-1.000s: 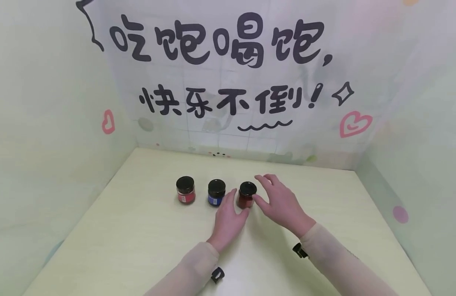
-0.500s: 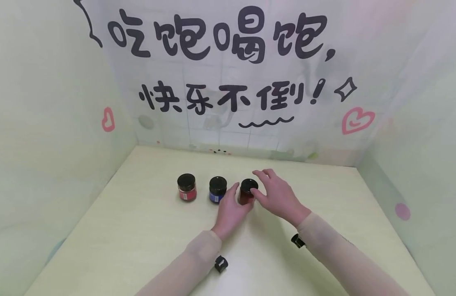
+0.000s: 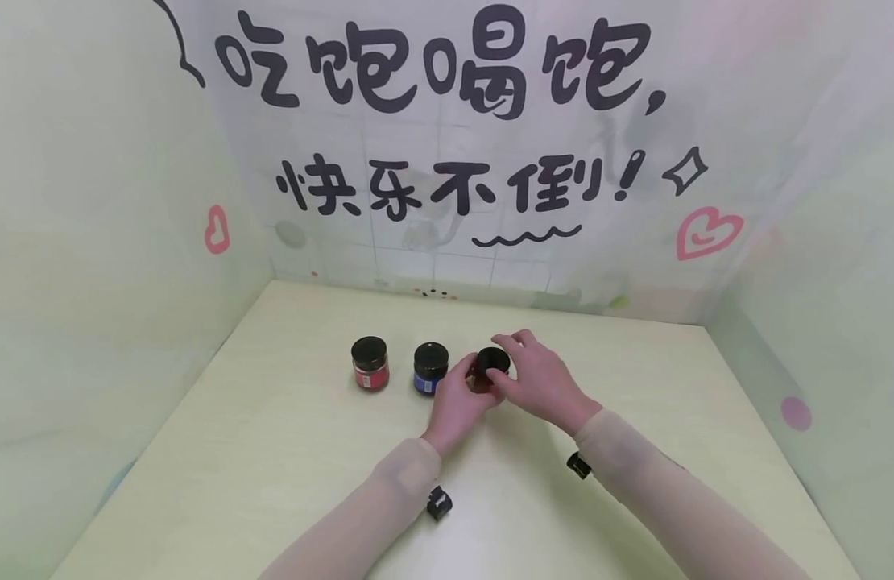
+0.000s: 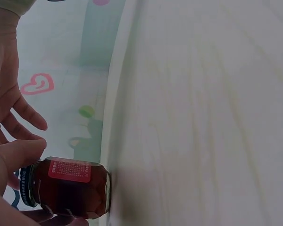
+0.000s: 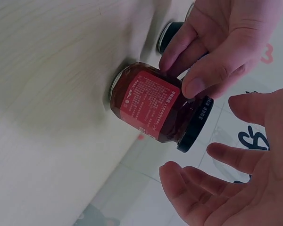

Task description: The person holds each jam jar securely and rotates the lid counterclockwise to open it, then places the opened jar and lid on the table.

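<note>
A jar of strawberry jam (image 5: 146,103) with a dark red body, a red label and a black lid (image 5: 196,123) stands on the table. My left hand (image 3: 456,409) grips it around its side near the lid, as the right wrist view shows with the thumb (image 5: 198,87) on the glass. Over the lid hovers my right hand (image 3: 547,385), its fingers spread and loosely bent. A gap separates those fingers from the lid in the right wrist view. The jar (image 4: 73,188) appears upright, its base at the tabletop; part of it hides behind my hands in the head view.
Left of the held jar stand two more black-lidded jars, one with a blue label (image 3: 431,362) and one with a red label (image 3: 370,366). The blue one is close to my left fingers. Printed walls enclose the pale table (image 3: 273,451) at the back and sides.
My left hand has closed its fingers around the jam jar. My right hand has moved slightly left, farther over its lid. The head view has tilted down a little.
</note>
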Tool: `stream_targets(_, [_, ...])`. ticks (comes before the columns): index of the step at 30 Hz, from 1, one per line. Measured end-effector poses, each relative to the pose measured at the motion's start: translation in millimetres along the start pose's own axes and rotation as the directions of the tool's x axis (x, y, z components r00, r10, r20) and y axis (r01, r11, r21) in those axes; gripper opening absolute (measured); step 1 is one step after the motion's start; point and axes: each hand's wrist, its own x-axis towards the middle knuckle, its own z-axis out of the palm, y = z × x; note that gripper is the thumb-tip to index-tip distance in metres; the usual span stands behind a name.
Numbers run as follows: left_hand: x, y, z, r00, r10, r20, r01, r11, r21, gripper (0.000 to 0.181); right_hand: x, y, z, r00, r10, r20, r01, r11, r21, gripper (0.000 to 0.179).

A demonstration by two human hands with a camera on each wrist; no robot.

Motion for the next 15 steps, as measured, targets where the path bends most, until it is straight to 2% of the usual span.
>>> stream_targets(9, [2.2,0.3,1.3,1.0,-0.027,-0.01,0.028,0.999,0.019,0.057,2.6,1.6,7.9,0.999,0.031,0.036,-0.031,1.0,-0.005,0.05])
stream_targets(15, [3.4,-3.0,0.8,0.998,-0.042,-0.041,0.044,0.997,0.07,0.063,3.6,3.2,12.9,0.998,0.045,0.052,-0.044,0.999,-0.008,0.05])
